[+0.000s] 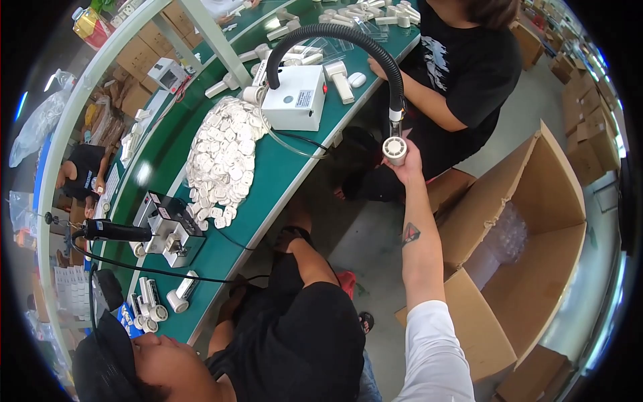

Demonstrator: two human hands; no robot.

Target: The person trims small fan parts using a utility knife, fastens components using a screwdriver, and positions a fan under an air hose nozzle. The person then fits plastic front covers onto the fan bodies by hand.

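My right hand (408,166), at the end of a tattooed forearm with a white sleeve, is closed around a small white fan-like device (395,149). Its round slotted face points up toward me. Right above it is the metal tip (396,118) of a thick black corrugated hose (335,30), which arches over from a white box (295,97) on the green bench (268,191). Whether tip and device touch is unclear. My left hand is out of view.
A co-worker in black (462,74) sits beyond my hand; another in a black cap (281,342) is at lower left. A large open carton (536,248) stands at right. White parts (224,151) are heaped on the bench, near a black-and-silver machine (171,231).
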